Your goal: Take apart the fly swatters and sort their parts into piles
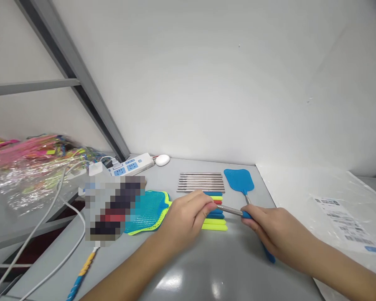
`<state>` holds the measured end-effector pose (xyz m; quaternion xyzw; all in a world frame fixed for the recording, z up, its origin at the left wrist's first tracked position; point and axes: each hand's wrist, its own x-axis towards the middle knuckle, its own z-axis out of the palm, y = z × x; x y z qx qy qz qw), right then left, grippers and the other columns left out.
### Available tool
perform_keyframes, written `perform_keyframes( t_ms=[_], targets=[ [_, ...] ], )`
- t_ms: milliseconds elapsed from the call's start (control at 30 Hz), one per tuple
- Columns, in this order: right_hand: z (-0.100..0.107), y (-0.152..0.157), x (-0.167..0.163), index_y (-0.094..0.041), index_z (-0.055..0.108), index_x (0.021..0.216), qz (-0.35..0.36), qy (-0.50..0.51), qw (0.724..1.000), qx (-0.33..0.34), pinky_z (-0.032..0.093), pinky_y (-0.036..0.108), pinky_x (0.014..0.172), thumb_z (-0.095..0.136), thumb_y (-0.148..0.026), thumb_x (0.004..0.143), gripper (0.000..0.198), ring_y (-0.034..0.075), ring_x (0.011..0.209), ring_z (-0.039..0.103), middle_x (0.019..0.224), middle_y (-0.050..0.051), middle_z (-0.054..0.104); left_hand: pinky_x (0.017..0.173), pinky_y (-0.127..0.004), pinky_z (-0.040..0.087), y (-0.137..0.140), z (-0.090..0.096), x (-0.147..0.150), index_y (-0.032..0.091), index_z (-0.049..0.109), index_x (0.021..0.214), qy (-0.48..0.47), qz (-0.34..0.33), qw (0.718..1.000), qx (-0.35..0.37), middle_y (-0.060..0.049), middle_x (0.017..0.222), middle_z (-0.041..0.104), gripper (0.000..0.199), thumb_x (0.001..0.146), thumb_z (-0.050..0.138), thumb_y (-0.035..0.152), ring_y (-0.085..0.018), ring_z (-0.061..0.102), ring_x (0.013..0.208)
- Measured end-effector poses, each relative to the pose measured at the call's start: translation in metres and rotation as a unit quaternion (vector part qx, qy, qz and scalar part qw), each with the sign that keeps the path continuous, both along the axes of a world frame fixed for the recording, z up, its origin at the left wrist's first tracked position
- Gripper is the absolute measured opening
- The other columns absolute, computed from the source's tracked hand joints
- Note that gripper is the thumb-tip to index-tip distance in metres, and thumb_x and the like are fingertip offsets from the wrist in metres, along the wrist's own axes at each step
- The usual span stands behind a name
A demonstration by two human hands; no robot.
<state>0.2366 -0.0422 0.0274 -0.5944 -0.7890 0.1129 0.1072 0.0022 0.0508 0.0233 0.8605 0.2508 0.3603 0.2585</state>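
- Right hand [274, 225]: fingers wrapped round a smooth blue tubular handle [246, 215]; smooth surface plus a loose hold could let it twist in the palm.
- Left hand [186, 213]: thumb and fingers pinched tight on a slim silver metal rod [230, 209], which runs between both grips into the blue handle. Joint depth hidden by the right fingers. Slick metal could slide in the pinch; pulling off-axis could bend it or scrape the handle's mouth.
- Just under and beyond the right grip: flat blue plastic swatter [239, 179] with metal shaft, its lower end apparently showing below that hand. A dropping wrist could knock it askew.
- Beside the left grip, partly covered: row of yellow-green, blue and red tubular handles [214, 228]. Dragging fingers could roll them out of line.
- Left of the left grip: teal mesh swatter heads with yellow-green rims [147, 211], near the forearm; a sleeve-side sweep could snag them.
- Beyond both grips: neat row of silver metal rods [201, 182]; round, so a bump could scatter them.
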Motion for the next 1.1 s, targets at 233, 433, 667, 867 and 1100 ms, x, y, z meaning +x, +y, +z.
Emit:
perform_keyframes(
  t_ms=[233,433,667,867,1100],
  targets=[
    [0.018,-0.016,-0.027,-0.023,0.051,0.094,-0.104,0.427,0.855,-0.277,0.023,0.023,0.047,0.036,-0.055,0.097,0.035,0.009,0.051,0.028,0.061,-0.007,0.036,0.064,-0.025,0.040,-0.011,0.002,-0.001,0.022,0.065,0.094,-0.118,0.009,0.943,-0.313,-0.001,0.079,0.059,0.029,0.096,0.047,0.045,-0.013,0.050,0.069],
    [0.006,-0.024,-0.044,-0.021,0.049,0.092,-0.063,0.562,0.760,-0.320,0.019,0.023,0.042,0.041,-0.049,0.098,0.030,0.007,0.045,0.025,0.055,-0.009,0.036,0.072,-0.026,0.042,-0.063,-0.011,0.038,0.019,0.061,0.090,-0.261,0.004,0.817,-0.513,-0.006,0.097,0.063,0.038,0.094,0.044,0.053,-0.011,0.047,0.068],
    [0.014,-0.056,-0.045,-0.020,0.045,0.077,-0.103,0.550,0.791,-0.247,0.027,0.021,0.047,0.042,-0.053,0.096,0.038,0.007,0.051,0.031,0.059,-0.007,0.037,0.062,-0.023,0.040,-0.105,0.011,0.083,0.019,0.044,0.073,-0.432,-0.016,0.755,-0.493,-0.002,0.076,0.056,0.040,0.096,0.041,0.051,-0.012,0.047,0.066],
    [0.021,-0.092,-0.050,-0.024,0.059,0.108,-0.085,0.343,0.928,-0.120,0.044,0.029,0.076,0.031,-0.043,0.099,0.035,0.020,0.088,0.062,0.099,0.005,0.067,0.079,-0.031,0.045,-0.145,0.005,0.095,0.019,0.043,0.068,-0.577,-0.014,0.666,-0.473,0.005,0.054,0.037,0.041,0.096,0.041,0.049,-0.012,0.045,0.056],
    [-0.006,-0.110,-0.066,-0.019,0.051,0.129,-0.068,0.187,0.970,-0.139,0.045,0.028,0.069,0.033,-0.030,0.092,0.042,0.027,0.088,0.070,0.106,0.013,0.072,0.075,-0.031,0.044,-0.168,-0.014,0.070,0.019,0.043,0.065,-0.599,0.002,0.628,-0.496,0.007,0.053,0.029,0.044,0.092,0.049,0.053,-0.010,0.035,0.050]
  ],
)
